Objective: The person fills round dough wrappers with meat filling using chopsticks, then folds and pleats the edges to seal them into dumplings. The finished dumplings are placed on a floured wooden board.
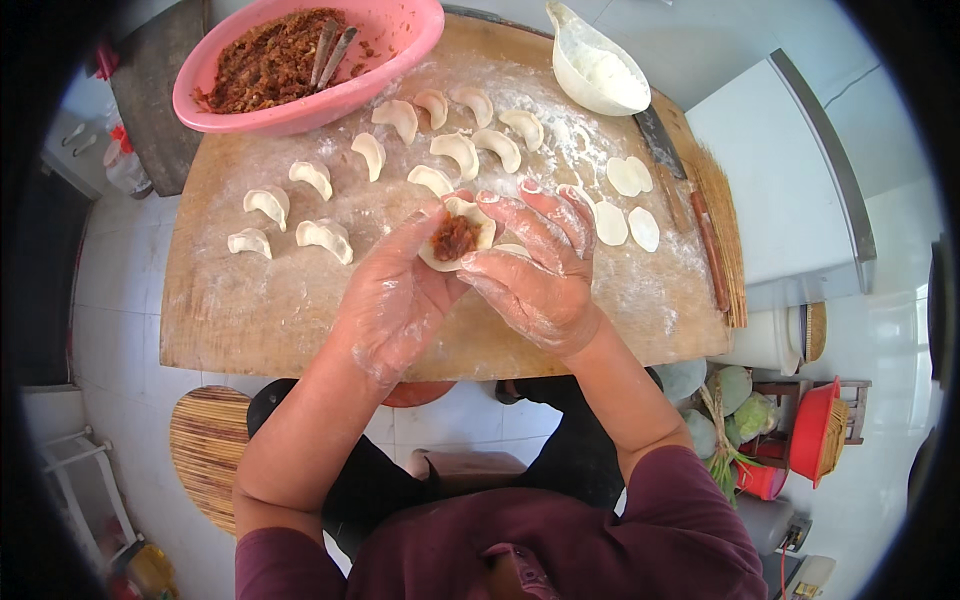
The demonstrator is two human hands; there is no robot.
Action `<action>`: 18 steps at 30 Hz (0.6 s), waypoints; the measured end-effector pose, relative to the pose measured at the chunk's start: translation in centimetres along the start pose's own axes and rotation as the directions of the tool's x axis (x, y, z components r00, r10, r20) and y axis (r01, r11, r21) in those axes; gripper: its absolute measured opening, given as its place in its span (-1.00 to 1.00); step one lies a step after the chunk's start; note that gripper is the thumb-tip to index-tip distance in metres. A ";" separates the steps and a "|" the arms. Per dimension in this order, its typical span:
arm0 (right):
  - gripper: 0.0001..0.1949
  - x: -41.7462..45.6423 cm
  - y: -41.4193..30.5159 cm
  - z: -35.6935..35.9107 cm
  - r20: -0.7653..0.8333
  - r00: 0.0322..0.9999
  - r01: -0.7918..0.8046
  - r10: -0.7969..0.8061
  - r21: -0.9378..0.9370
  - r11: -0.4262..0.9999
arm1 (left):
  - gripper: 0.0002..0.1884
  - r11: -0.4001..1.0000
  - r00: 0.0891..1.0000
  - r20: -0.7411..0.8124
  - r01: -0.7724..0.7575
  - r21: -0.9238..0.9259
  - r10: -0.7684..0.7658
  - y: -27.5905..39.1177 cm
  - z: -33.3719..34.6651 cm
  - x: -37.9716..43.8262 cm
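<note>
A round dough wrapper [486, 232] with a mound of reddish-brown filling [454, 237] lies in my left hand [405, 292], its edge still spread open. The floury fingers of my right hand [536, 255] touch the wrapper's right rim. Beyond both hands, several folded dumplings [456, 155] stand on the floured wooden board [262, 330]. To the right of my right hand lie several flat dough wrappers [611, 223], two of them overlapping. Part of another pale dough piece [514, 250] shows behind my right fingers.
A pink basin [360, 90] of filling, with two utensils [334, 56] in it, sits at the far left. White flour fills a pale scoop [592, 75] at the far right. A knife blade [660, 142], a rolling pin [709, 251] and a straw brush [724, 225] line the right edge.
</note>
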State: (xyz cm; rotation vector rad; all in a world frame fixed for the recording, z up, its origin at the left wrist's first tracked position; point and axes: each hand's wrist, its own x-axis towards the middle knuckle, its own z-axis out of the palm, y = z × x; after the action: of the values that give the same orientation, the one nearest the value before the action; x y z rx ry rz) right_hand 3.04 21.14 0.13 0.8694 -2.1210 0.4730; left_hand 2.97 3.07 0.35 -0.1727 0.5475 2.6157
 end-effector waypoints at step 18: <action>-0.87 1.4 0.3 0.2 0.113 0.919 -0.392 0.377 0.358 0.848 | -0.59 0.931 0.997 0.061 -0.063 0.361 0.044 -0.5 0.5 -0.5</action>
State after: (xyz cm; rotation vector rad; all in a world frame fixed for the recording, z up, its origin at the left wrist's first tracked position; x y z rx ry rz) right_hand 2.09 20.70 1.07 0.6502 -2.2858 1.1101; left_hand 3.62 3.48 0.69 0.0300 1.0150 2.5073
